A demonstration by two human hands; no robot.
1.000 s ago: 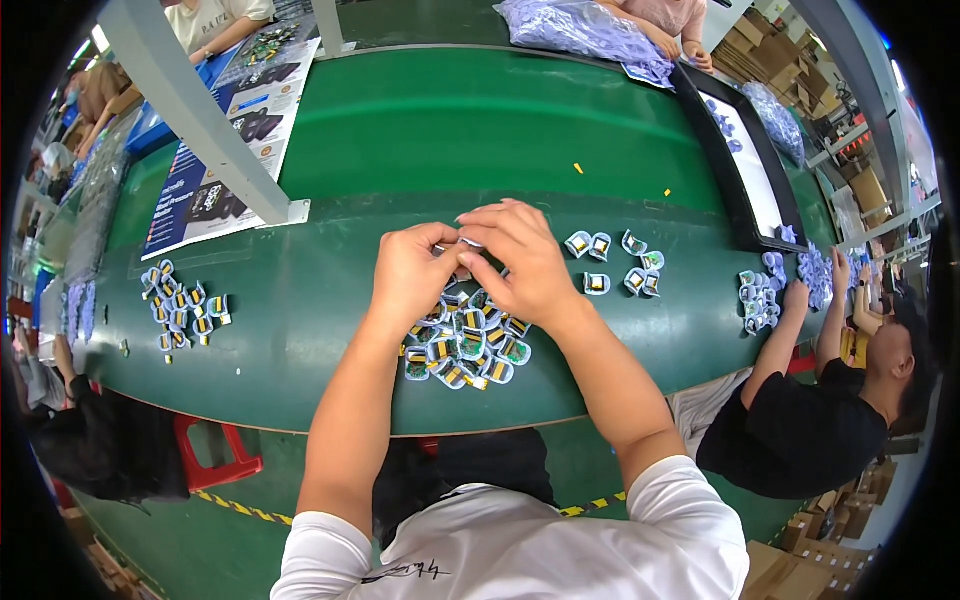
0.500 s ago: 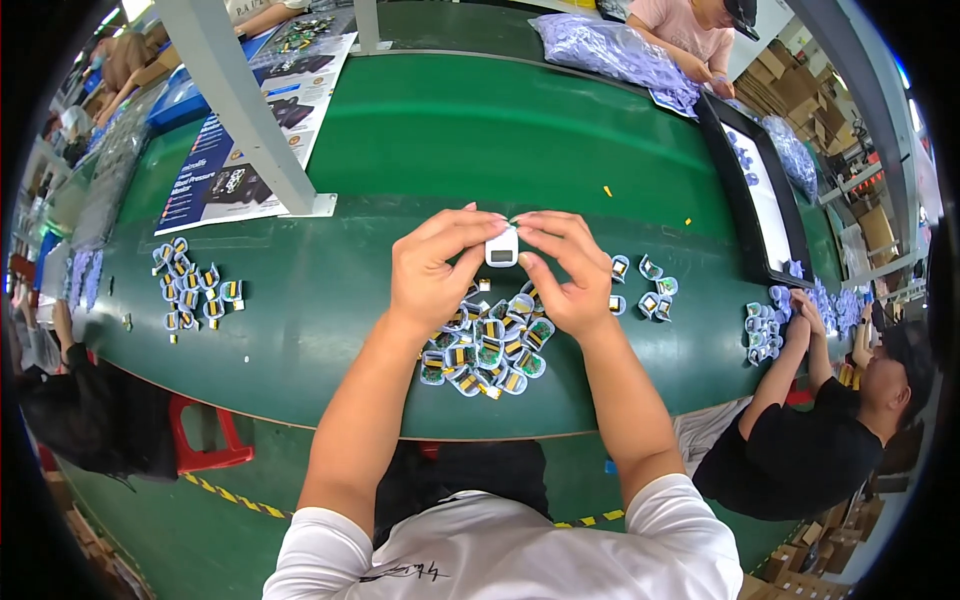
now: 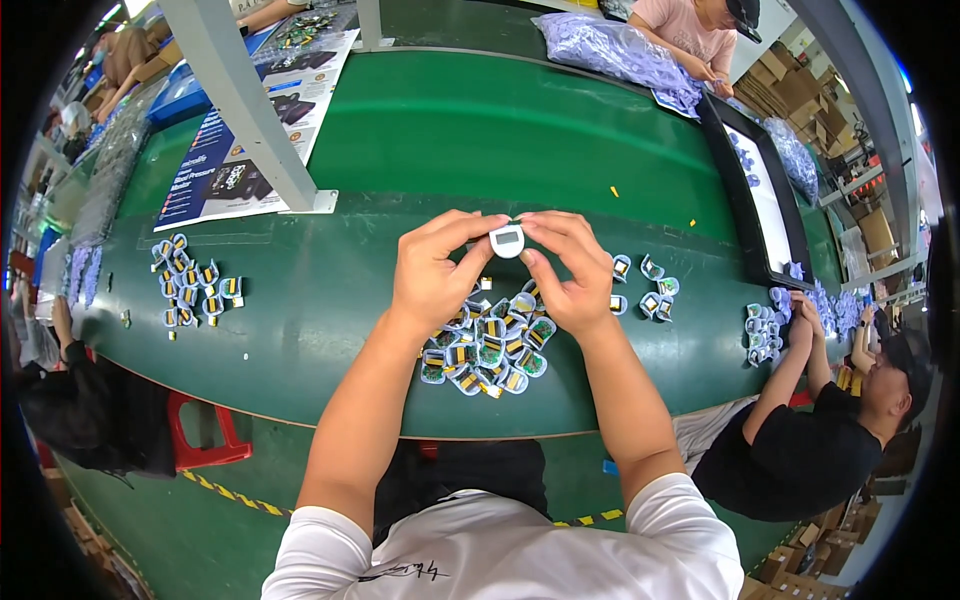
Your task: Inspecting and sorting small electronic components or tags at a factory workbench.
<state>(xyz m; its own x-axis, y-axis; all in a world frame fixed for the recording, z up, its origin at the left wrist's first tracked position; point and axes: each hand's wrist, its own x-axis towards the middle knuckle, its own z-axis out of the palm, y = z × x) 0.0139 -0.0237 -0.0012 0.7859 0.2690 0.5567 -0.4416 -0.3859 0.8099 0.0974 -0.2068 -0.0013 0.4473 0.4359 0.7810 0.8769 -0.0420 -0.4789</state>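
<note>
Between my two hands is a small white device housing (image 3: 508, 251) with a rounded edge toward me and a small grey display window. My left hand (image 3: 430, 275) pinches its left side with thumb and fingers. My right hand (image 3: 568, 272) grips the right side the same way, and the fingertips of both hands nearly meet at its far edge. Just below the hands, on the green table, lies a pile of small open housings (image 3: 490, 345) with green circuit boards and yellow-black parts inside. My right hand partly hides a smaller group of such housings (image 3: 655, 288) beside it.
Another cluster of housings (image 3: 190, 285) lies to the left. A grey metal post (image 3: 240, 110) stands on a printed poster (image 3: 225, 180). On the right are a black-framed tray (image 3: 755, 190) and a co-worker (image 3: 820, 420) handling parts. A bag of purple pieces (image 3: 610, 50) lies at the back.
The white housing has tilted in my fingers, so its rounded edge and display window show more fully. Both hands keep nearly the same place and grip.
</note>
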